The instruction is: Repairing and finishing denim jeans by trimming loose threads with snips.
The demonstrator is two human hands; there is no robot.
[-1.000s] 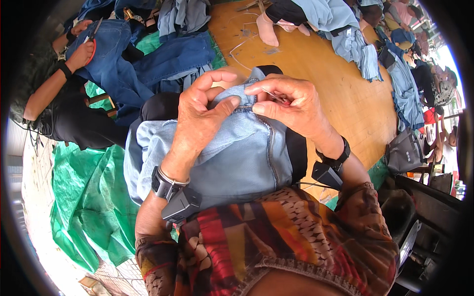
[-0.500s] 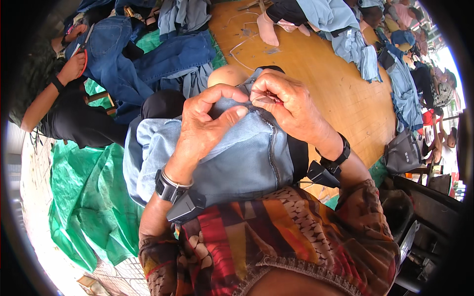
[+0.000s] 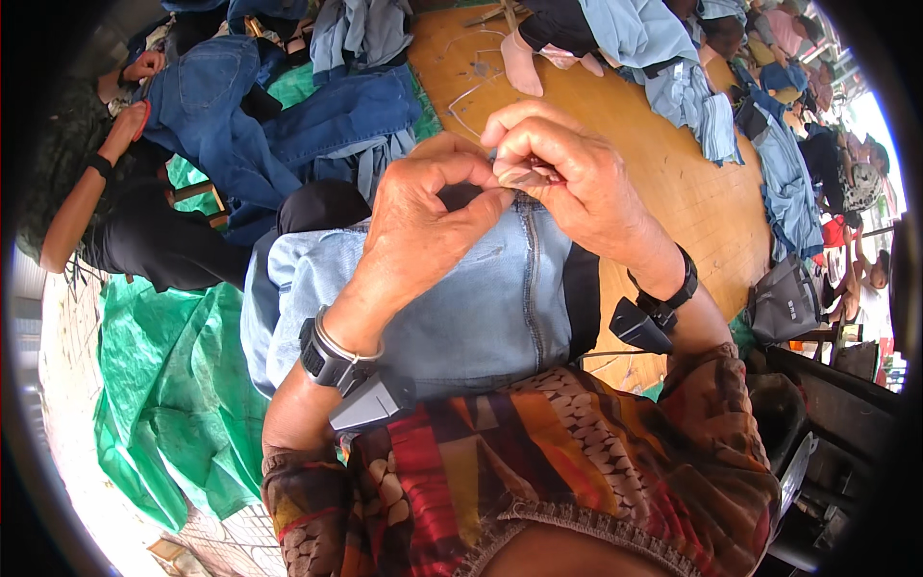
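Head view, light-blue denim (image 3: pixel 461 313): spread mid-frame; should be kept taut.
Left hand (image 3: pixel 423 216): upper centre, fingers seemingly pinched on the denim's edge.
Right hand (image 3: pixel 580 180): just beside, fingers closed on a small piece (image 3: pixel 520 177).
Small piece: kind unclear; best guided slowly, fingertips kept clear.

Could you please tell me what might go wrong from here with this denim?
The left hand and right hand crowd together at the fingertips, so the small object mostly hidden in the right might prick a finger if sharp.
The light-blue denim, draped loosely over the lap, could slip if tugged.
The boxy device on the left wrist sits close to the cloth and might snag it.
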